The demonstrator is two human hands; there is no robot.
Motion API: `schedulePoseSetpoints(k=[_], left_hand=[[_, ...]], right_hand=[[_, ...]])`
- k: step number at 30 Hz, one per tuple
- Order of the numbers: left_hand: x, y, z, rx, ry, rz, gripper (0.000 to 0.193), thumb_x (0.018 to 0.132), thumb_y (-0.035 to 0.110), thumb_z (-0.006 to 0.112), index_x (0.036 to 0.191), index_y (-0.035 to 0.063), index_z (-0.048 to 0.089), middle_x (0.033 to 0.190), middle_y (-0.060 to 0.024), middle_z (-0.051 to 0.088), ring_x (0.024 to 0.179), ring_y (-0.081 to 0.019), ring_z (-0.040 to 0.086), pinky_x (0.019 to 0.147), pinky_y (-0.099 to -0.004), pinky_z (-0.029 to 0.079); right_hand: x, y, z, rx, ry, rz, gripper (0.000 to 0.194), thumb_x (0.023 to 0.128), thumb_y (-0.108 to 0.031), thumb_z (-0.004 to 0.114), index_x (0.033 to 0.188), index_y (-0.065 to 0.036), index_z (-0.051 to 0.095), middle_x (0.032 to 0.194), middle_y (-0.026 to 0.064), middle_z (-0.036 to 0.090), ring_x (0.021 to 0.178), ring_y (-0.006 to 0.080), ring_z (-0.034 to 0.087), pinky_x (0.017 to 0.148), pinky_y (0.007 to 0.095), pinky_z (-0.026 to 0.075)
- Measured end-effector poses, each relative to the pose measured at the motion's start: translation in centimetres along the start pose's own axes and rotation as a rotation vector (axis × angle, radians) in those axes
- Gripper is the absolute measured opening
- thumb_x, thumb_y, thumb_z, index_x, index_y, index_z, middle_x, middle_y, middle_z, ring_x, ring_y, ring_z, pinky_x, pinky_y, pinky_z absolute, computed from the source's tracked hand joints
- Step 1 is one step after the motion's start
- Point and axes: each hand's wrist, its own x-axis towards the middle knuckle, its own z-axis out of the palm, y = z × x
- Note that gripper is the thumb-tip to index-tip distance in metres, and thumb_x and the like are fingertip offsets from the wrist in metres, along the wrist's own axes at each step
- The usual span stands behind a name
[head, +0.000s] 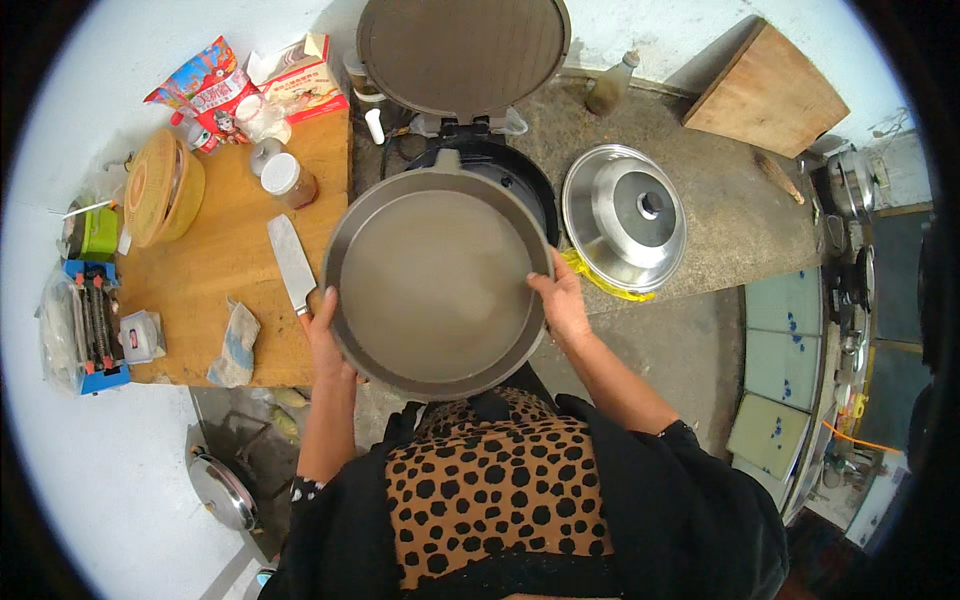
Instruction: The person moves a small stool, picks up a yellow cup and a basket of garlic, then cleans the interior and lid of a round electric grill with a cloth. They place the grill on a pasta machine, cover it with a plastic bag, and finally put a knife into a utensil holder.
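Observation:
A round dark grey-brown pan [439,285] is held up in front of my body, its wide flat inside facing me. My left hand [327,341] grips the left rim with the thumb on top. On the opposite side my right hand [561,296] clasps the rim, thumb over the edge. Behind the pan stands an electric griddle, its black base [517,169] partly covered by the pan and its round lid [465,56] raised. A cleaver [291,255] lies just left of the pan, its handle partly behind my left hand.
The wooden board [232,277] at left carries a cloth [236,345], a lidded jar [289,180], a yellow basket [165,187] and a pasta machine [94,326]. Right of the pan rests a steel lid [626,217] on a yellow bag. A glass bottle [611,84] and cutting board [769,90] stand along the wall.

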Motion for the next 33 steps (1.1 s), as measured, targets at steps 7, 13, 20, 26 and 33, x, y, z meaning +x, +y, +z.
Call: schedulePoseSetpoints(k=[7,13,20,26,33], left_hand=[[5.4,-4.5,3.6,0.043,-0.121,-0.075,0.046,0.094,0.021,0.054,0.133,-0.0007,0.044,0.126,-0.0112,0.055,0.110,-0.0218,0.055,0.092,-0.0344,0.045],[6.7,-5.9,3.7,0.053,-0.054,-0.008,0.048,0.096,0.013,0.048,0.141,0.0020,0.036,0.133,-0.0094,0.050,0.116,-0.0215,0.052,0.097,-0.0350,0.044],[4.3,-6.0,4.2,-0.037,-0.052,0.016,0.046,0.096,0.011,0.046,0.140,0.0019,0.037,0.131,-0.0092,0.051,0.116,-0.0214,0.052,0.097,-0.0345,0.043],[5.8,-5.3,5.8,-0.046,-0.027,0.028,0.045,0.096,0.011,0.046,0.140,0.0013,0.038,0.130,-0.0101,0.052,0.114,-0.0215,0.053,0.095,-0.0349,0.044],[6.6,-5.6,7.0,0.004,0.083,0.048,0.045,0.096,0.012,0.048,0.139,0.0013,0.039,0.127,-0.0094,0.054,0.109,-0.0209,0.056,0.092,-0.0332,0.046]], right_hand=[[6.0,3.8,-4.3,-0.346,0.258,-0.247,0.039,0.088,-0.003,0.048,0.127,0.003,0.050,0.121,0.0162,0.058,0.112,0.0223,0.054,0.097,0.0314,0.039],[8.4,5.0,-4.7,-0.223,0.207,-0.121,0.044,0.087,-0.004,0.049,0.131,0.004,0.046,0.129,0.0181,0.052,0.121,0.0250,0.049,0.103,0.0325,0.034],[8.5,3.7,-5.5,-0.450,0.182,-0.276,0.047,0.087,-0.004,0.049,0.134,0.005,0.045,0.125,0.0123,0.056,0.112,0.0174,0.051,0.098,0.0269,0.037],[11.5,3.7,-5.6,-0.496,0.151,-0.189,0.050,0.087,-0.008,0.051,0.134,0.004,0.044,0.122,0.0145,0.058,0.110,0.0178,0.053,0.097,0.0273,0.037],[13.5,3.2,-5.0,-0.408,0.170,-0.177,0.047,0.083,-0.008,0.052,0.129,0.003,0.049,0.135,0.0196,0.048,0.126,0.0302,0.045,0.106,0.0336,0.032]])
